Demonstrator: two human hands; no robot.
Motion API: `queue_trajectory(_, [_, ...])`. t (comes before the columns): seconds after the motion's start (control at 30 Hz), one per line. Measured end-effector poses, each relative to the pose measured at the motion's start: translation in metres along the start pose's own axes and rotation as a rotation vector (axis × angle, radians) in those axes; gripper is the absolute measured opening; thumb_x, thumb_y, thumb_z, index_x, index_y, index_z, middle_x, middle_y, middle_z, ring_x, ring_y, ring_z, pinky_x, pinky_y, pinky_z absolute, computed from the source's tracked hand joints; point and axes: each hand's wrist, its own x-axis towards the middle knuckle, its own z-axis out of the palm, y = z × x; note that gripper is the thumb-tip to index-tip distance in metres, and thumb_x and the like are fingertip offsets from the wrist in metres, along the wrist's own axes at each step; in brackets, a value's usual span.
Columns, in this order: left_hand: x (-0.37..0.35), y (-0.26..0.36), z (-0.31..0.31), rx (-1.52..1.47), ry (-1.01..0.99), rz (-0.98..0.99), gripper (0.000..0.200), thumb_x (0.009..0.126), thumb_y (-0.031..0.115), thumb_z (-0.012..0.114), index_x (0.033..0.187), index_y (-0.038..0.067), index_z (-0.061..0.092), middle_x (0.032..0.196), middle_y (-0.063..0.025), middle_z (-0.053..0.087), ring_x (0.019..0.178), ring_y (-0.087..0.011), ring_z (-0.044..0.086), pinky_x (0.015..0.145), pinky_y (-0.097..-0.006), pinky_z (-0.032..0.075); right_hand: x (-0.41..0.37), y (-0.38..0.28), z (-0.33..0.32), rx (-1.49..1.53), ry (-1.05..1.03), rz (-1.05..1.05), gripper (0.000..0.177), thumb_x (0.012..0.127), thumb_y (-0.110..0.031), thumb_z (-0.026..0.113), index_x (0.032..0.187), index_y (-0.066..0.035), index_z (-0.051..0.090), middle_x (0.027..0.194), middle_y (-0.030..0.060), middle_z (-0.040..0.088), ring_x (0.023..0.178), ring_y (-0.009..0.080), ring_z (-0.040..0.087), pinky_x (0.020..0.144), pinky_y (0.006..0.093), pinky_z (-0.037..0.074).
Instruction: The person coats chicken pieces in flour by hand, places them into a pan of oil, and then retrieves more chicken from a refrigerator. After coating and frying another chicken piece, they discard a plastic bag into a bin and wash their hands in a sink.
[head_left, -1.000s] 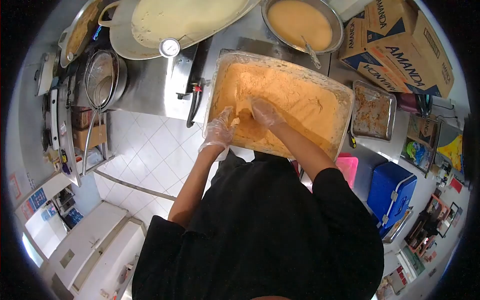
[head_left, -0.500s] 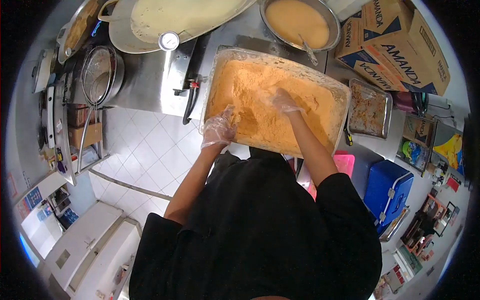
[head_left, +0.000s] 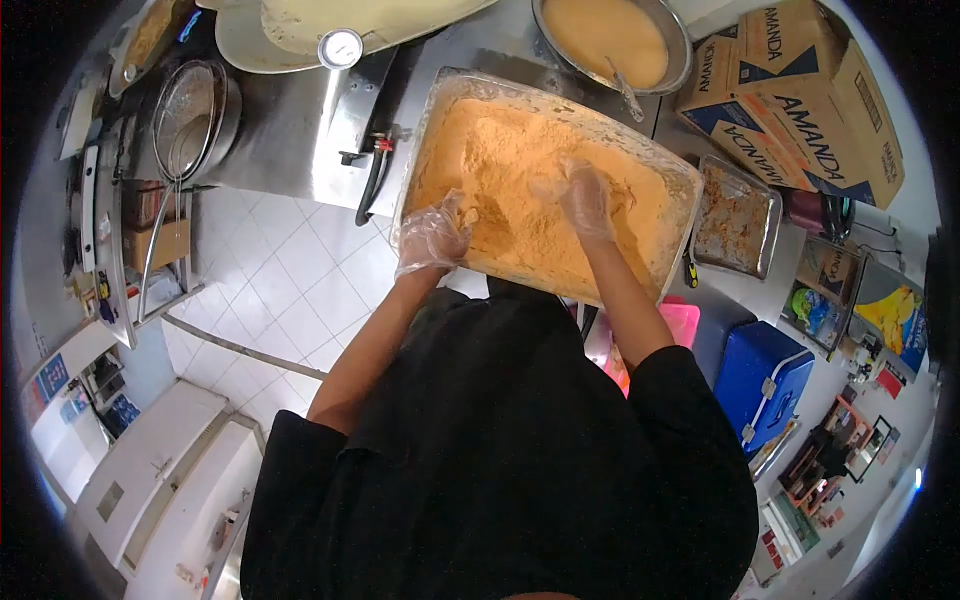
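A large tub [head_left: 685,195] holds loose orange flour [head_left: 500,150], heaped and hollowed in places. My left hand [head_left: 433,236], in a clear plastic glove, is at the tub's near left corner. Its fingers are curled by a small pale, flour-coated lump [head_left: 470,215], whose kind I cannot make out. My right hand [head_left: 588,200], also gloved, is over the flour right of the middle, its fingers apart and slightly blurred, with nothing visible in them.
Behind the tub stands a metal bowl [head_left: 605,45] of orange liquid with a spoon [head_left: 625,90]. A fryer [head_left: 240,50] with a dial thermometer [head_left: 340,48] is at the back left, a strainer [head_left: 190,120] left. Rightward are a crumb-covered tray [head_left: 738,220], cardboard box [head_left: 800,110] and blue cooler [head_left: 765,385].
My right hand has turned from pointing left to pointing away from me, shifting slightly right. My left hand stays at the near left corner. The camera view has tilted a little.
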Motion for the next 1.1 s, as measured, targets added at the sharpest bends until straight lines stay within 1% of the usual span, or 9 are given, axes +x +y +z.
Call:
queue_trajectory(0.03, [-0.001, -0.001, 0.002, -0.003, -0.003, -0.005, 0.054, 0.092, 0.047, 0.052, 0.132, 0.012, 0.055, 0.102, -0.0228, 0.068, 0.096, -0.0378, 0.066, 0.087, -0.0476, 0.05, -0.003, -0.014, -0.003, 0.101, 0.236, -0.164, 0.051, 0.085, -0.02, 0.06, 0.131, -0.001, 0.054, 0.098, 0.0213, 0.064, 0.086, 0.0325, 0.062, 0.07, 0.0426, 0.052])
queue_trajectory(0.07, [-0.001, -0.003, 0.005, 0.025, 0.02, 0.013, 0.054, 0.091, 0.046, 0.054, 0.132, 0.011, 0.055, 0.102, -0.0223, 0.068, 0.096, -0.0377, 0.066, 0.087, -0.0475, 0.05, -0.007, -0.021, 0.005, 0.102, 0.231, -0.165, 0.051, 0.085, -0.02, 0.06, 0.131, -0.001, 0.054, 0.098, 0.0213, 0.064, 0.086, 0.0325, 0.062, 0.07, 0.0426, 0.052])
queue_trajectory(0.13, [-0.001, -0.005, 0.007, 0.051, 0.039, 0.027, 0.054, 0.09, 0.045, 0.056, 0.132, 0.011, 0.055, 0.102, -0.0217, 0.068, 0.096, -0.0376, 0.066, 0.087, -0.0473, 0.051, -0.015, -0.035, 0.018, -0.554, -0.205, -0.281, 0.045, 0.084, -0.015, 0.057, 0.129, -0.007, 0.056, 0.105, 0.0227, 0.064, 0.081, 0.0291, 0.065, 0.068, 0.039, 0.054])
queue_trajectory(0.23, [-0.001, -0.002, 0.0, 0.035, 0.0, 0.01, 0.054, 0.088, 0.043, 0.058, 0.132, 0.011, 0.056, 0.103, -0.0211, 0.068, 0.096, -0.0375, 0.065, 0.087, -0.0471, 0.051, -0.013, -0.042, 0.012, -0.632, -0.102, -0.414, 0.046, 0.087, -0.015, 0.053, 0.132, -0.004, 0.051, 0.106, 0.0229, 0.064, 0.071, 0.0265, 0.063, 0.059, 0.0351, 0.053])
queue_trajectory(0.37, [-0.004, 0.0, -0.003, 0.024, 0.015, -0.007, 0.054, 0.087, 0.042, 0.06, 0.131, 0.011, 0.056, 0.101, -0.021, 0.068, 0.094, -0.0376, 0.066, 0.087, -0.0467, 0.051, -0.011, -0.01, 0.067, -0.626, -0.046, -0.563, 0.048, 0.091, -0.015, 0.05, 0.136, 0.002, 0.048, 0.099, 0.024, 0.065, 0.081, 0.0278, 0.063, 0.067, 0.0369, 0.053])
queue_trajectory(0.43, [-0.003, -0.002, -0.002, 0.019, 0.031, 0.012, 0.054, 0.087, 0.042, 0.06, 0.131, 0.011, 0.056, 0.1, -0.0211, 0.068, 0.093, -0.0377, 0.066, 0.087, -0.0466, 0.05, -0.001, -0.013, 0.069, -0.01, -0.137, -0.355, 0.041, 0.092, -0.018, 0.051, 0.125, 0.006, 0.053, 0.09, 0.0246, 0.066, 0.078, 0.0301, 0.066, 0.066, 0.0405, 0.054])
queue_trajectory(0.77, [0.0, -0.003, 0.002, 0.062, -0.03, 0.015, 0.05, 0.089, 0.043, 0.057, 0.126, 0.01, 0.059, 0.099, -0.0195, 0.069, 0.093, -0.0361, 0.067, 0.084, -0.0471, 0.051, 0.017, -0.026, 0.063, 0.043, -0.242, -0.127, 0.028, 0.09, -0.025, 0.054, 0.1, 0.001, 0.06, 0.075, 0.0231, 0.064, 0.07, 0.0399, 0.065, 0.064, 0.0506, 0.051])
queue_trajectory(0.97, [-0.002, -0.006, 0.006, 0.044, -0.017, -0.007, 0.051, 0.088, 0.042, 0.058, 0.13, 0.013, 0.056, 0.099, -0.0201, 0.069, 0.093, -0.0367, 0.066, 0.085, -0.0472, 0.05, 0.009, -0.033, 0.044, 0.039, -0.258, -0.01, 0.039, 0.089, -0.028, 0.06, 0.118, -0.001, 0.061, 0.094, 0.0256, 0.068, 0.088, 0.04, 0.066, 0.08, 0.0459, 0.052])
queue_trajectory(1.1, [-0.002, -0.009, 0.007, 0.07, 0.007, 0.023, 0.051, 0.088, 0.041, 0.059, 0.132, 0.014, 0.055, 0.097, -0.0209, 0.069, 0.093, -0.0374, 0.066, 0.085, -0.0474, 0.05, -0.001, -0.026, 0.023, 0.546, -0.196, -0.107, 0.042, 0.085, -0.014, 0.061, 0.126, -0.002, 0.057, 0.117, 0.0242, 0.064, 0.11, 0.0367, 0.061, 0.095, 0.0404, 0.048])
